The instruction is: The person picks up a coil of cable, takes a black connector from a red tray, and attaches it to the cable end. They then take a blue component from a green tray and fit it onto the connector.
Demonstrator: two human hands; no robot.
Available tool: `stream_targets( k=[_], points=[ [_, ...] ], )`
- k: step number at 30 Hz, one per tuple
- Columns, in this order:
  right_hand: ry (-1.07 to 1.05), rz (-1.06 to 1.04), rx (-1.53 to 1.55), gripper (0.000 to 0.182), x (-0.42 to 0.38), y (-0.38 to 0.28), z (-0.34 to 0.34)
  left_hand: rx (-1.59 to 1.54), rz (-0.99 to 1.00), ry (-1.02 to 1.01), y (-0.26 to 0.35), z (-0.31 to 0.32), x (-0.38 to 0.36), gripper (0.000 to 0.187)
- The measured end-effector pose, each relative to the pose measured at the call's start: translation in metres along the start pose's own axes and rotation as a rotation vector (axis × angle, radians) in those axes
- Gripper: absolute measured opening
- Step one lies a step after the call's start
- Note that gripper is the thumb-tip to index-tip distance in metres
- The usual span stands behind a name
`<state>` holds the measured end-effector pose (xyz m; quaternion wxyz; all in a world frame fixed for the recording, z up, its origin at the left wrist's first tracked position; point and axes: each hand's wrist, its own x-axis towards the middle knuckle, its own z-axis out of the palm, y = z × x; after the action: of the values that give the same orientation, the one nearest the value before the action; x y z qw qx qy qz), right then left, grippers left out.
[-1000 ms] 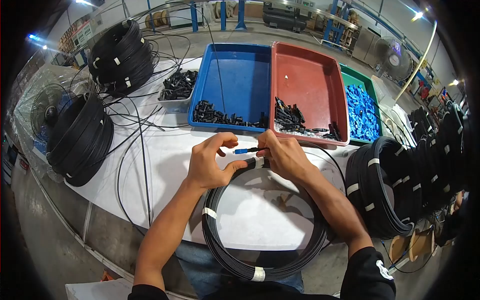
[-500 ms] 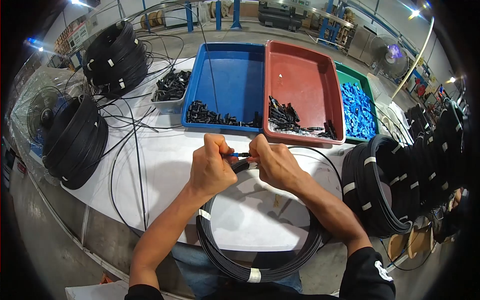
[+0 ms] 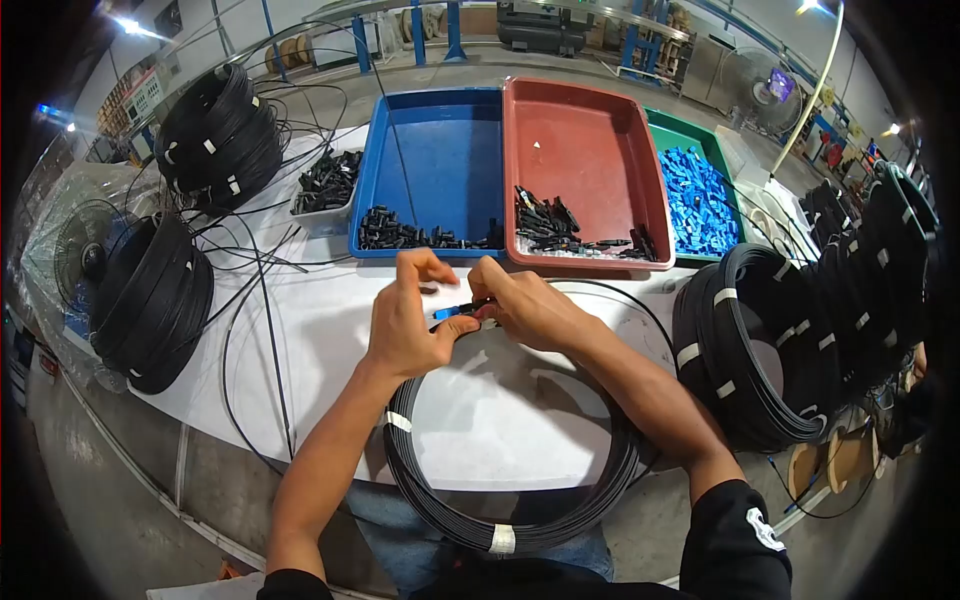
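Note:
A small connector with a blue end (image 3: 445, 313) and a black body sits between my hands, above the far side of a black cable coil (image 3: 503, 538). My right hand (image 3: 520, 305) pinches its black part. Beside the blue end is my left hand (image 3: 410, 320), its index finger lifted and apart from the thumb, which lies just under the connector. The coil, bound with white tape, rests at the table's near edge and over my lap.
Beyond my hands stand a blue tray (image 3: 430, 170) and a red tray (image 3: 585, 160) with black parts, and a green tray (image 3: 735, 175) with blue pieces. A clear tub (image 3: 322, 222) holds black parts. Cable coils stand left (image 3: 150, 300) and right (image 3: 750, 350).
My left hand has opened its grip, lifting the index finger off the connector and baring the blue end. Both hands sit slightly further left in view. The camera view has shifted a little.

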<state>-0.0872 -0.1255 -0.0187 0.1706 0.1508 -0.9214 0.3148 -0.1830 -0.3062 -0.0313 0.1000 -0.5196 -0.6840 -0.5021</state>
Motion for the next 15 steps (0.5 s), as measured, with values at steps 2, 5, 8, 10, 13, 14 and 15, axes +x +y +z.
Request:
stream_targets(
  k=[2,5,8,10,13,14,15],
  points=[
    [-0.031,0.047,0.140,0.038,-0.002,-0.004,-0.005,-0.098,0.009,0.075,-0.006,-0.009,0.006,0.062],
    [0.011,0.004,0.060,0.035,0.001,0.003,-0.011,-0.428,-0.066,0.210,-0.019,-0.033,0.011,0.051],
    [0.030,-0.021,0.031,0.027,0.006,0.013,-0.016,-0.315,-0.024,0.069,-0.004,-0.069,0.017,0.039],
    [-0.044,-0.011,0.005,0.020,0.006,0.017,-0.021,-0.092,0.073,-0.123,0.036,-0.092,0.011,0.033],
    [-0.060,-0.080,-0.103,0.015,0.004,0.018,-0.031,0.029,0.183,-0.473,0.105,-0.102,-0.034,0.044],
    [-0.090,-0.032,-0.095,0.016,0.003,0.003,-0.039,0.009,0.224,-0.566,0.126,-0.100,-0.049,0.047],
    [-0.131,0.008,-0.050,0.018,0.000,0.001,-0.039,0.126,0.322,-0.631,0.140,-0.098,-0.070,0.048]
  ],
)
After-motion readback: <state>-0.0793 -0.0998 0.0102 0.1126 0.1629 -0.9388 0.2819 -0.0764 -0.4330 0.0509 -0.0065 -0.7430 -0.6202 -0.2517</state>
